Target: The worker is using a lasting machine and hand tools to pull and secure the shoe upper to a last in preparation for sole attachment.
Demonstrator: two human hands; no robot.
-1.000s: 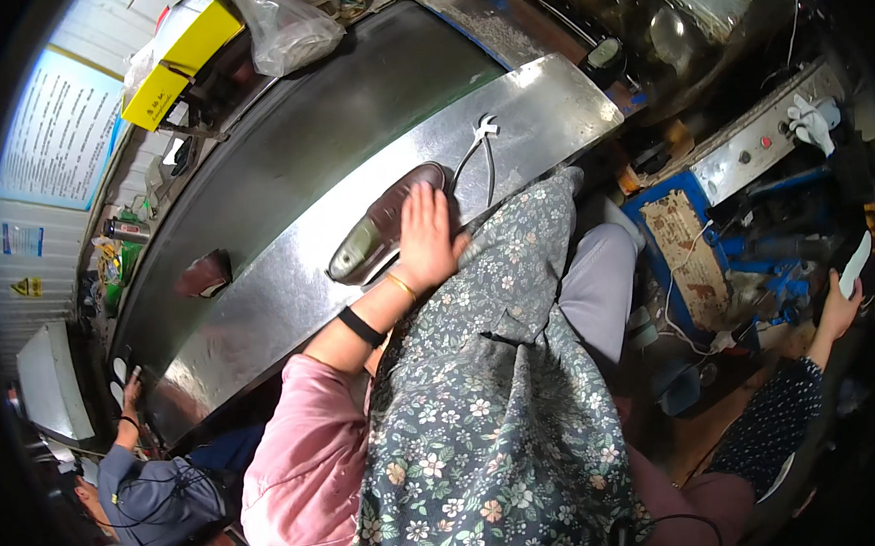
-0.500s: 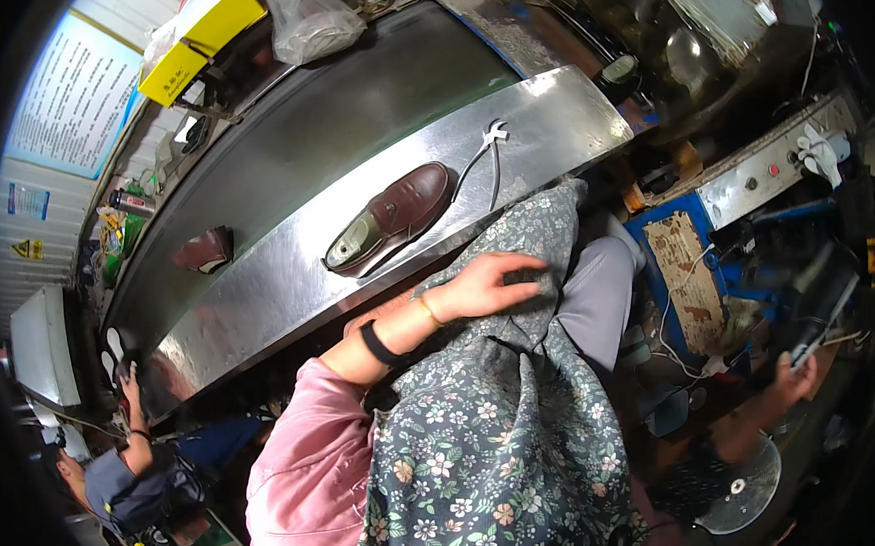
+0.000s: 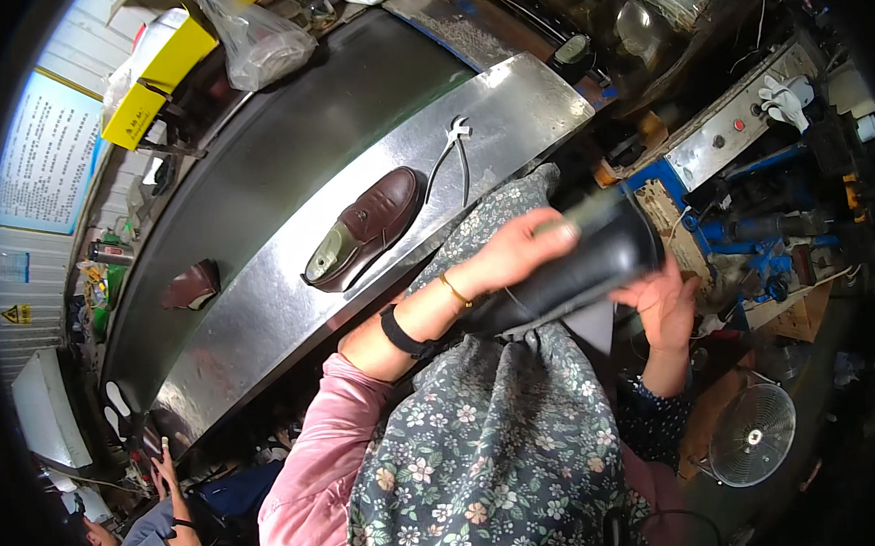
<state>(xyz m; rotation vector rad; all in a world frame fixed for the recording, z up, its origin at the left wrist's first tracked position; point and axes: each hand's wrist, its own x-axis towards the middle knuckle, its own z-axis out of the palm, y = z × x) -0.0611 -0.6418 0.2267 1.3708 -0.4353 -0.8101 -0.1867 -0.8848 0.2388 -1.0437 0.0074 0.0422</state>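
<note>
A black leather shoe (image 3: 593, 266), smeared by motion, lies slanted over my lap, its rounded toe toward the right. My left hand (image 3: 519, 250) grips it from the left, thumb on top and other fingers partly hidden. At the toe end, my right hand (image 3: 662, 307) has its fingers bent against the shoe's lower edge. Beyond my left forearm a brown loafer (image 3: 381, 217) with a pale green shoe last inside rests on the metal bench plate (image 3: 272, 280). Metal pincers (image 3: 449, 160) with spread handles lie beside its toe. Under both hands is my floral apron (image 3: 464, 438).
Another brown shoe (image 3: 192, 286) sits on the dark belt (image 3: 286, 162) behind the plate. A yellow box (image 3: 161, 80) and a plastic bag (image 3: 257, 42) stand at the back. On the right are a machine panel (image 3: 729, 128) and a fan (image 3: 752, 435). A co-worker (image 3: 161, 529) is at lower left.
My right hand has come in from the far right with the black shoe to my lap. My left hand, earlier empty over the apron, has moved right onto the shoe. The view has shifted slightly.
</note>
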